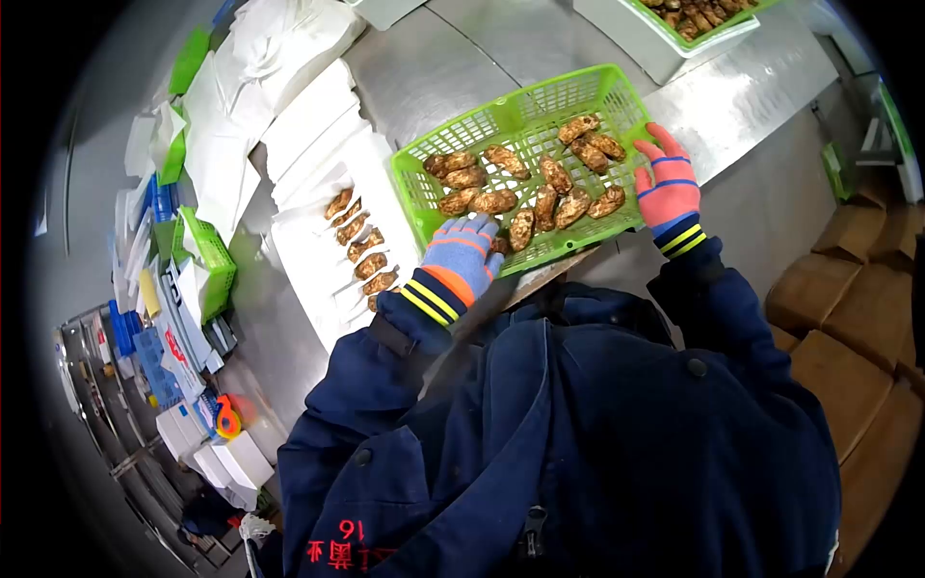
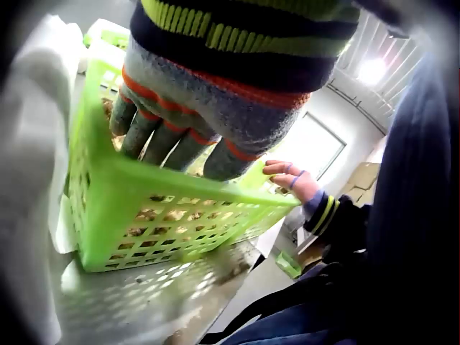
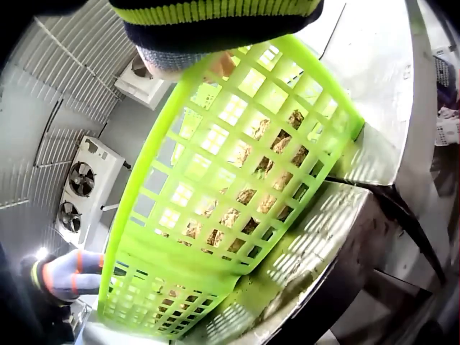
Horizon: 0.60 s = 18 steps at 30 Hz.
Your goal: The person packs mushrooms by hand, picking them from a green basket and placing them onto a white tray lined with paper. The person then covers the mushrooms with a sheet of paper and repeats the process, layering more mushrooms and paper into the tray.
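A green plastic basket (image 1: 525, 101) sits before me, with several stubby, brown-mottled mushrooms (image 1: 554, 173) spread over its floor. My left hand (image 1: 461, 255), in a blue-grey and orange glove, reaches over the near left rim. Its fingers (image 2: 147, 140) point down inside the basket. One brown mushroom (image 1: 499, 246) shows between its thumb and forefinger, partly hidden. At the right end wall, my right hand (image 1: 667, 183) in a pink glove rests on the rim, fingers extended. In the right wrist view, the basket wall (image 3: 208, 165) covers part of that hand.
White paper sheets (image 1: 313, 222) lie left of the basket, bearing a row of brown mushrooms (image 1: 356, 236). Another green basket (image 1: 708, 39) of mushrooms stands on a white container at the back right. Cardboard boxes (image 1: 848, 337) are stacked at the right. An orange tape dispenser (image 1: 228, 416) lies at the left.
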Available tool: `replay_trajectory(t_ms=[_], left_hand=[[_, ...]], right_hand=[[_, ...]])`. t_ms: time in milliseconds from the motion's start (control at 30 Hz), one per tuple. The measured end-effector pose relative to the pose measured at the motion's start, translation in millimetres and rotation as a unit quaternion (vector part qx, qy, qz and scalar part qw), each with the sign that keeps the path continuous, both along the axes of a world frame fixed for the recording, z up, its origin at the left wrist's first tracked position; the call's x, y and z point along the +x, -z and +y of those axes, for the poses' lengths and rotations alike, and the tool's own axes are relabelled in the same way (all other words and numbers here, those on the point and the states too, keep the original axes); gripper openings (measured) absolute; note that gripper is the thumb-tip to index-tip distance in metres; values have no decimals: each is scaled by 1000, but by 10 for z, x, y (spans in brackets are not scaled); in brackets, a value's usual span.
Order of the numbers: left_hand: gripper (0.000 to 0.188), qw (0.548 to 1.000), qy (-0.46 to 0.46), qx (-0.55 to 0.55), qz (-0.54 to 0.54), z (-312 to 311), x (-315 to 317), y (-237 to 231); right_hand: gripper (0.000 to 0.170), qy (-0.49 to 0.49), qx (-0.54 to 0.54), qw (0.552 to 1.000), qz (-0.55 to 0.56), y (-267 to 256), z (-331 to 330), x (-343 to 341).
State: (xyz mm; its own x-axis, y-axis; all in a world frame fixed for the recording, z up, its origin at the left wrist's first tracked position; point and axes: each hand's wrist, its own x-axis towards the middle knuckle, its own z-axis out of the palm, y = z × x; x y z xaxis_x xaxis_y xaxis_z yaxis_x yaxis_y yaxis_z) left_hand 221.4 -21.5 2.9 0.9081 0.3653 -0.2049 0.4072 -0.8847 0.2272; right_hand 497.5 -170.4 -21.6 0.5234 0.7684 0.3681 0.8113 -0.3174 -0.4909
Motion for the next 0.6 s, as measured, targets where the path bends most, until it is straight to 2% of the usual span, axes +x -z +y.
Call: replay_trajectory(t_ms=[33, 67, 167, 300, 367, 433, 600], left_hand=[[43, 999, -10, -2, 32, 26, 17, 80], [43, 1000, -11, -17, 11, 43, -10, 177], [46, 994, -27, -38, 96, 34, 57, 89], [56, 995, -84, -56, -17, 22, 186, 160], [62, 997, -55, -21, -44, 7, 380, 80], [66, 995, -49, -1, 84, 2, 551, 4], [62, 989, -3, 38, 146, 4, 629, 5]], right_hand=[[33, -1, 4, 1000, 1, 9, -4, 3], [33, 1, 6, 1000, 4, 14, -6, 3], [33, -2, 12, 1000, 7, 16, -15, 13], [32, 9, 2, 1000, 22, -15, -9, 2], [31, 4, 13, 1000, 22, -8, -2, 8], [31, 2, 19, 1000, 22, -6, -18, 10], [29, 5, 19, 999, 34, -51, -15, -6]])
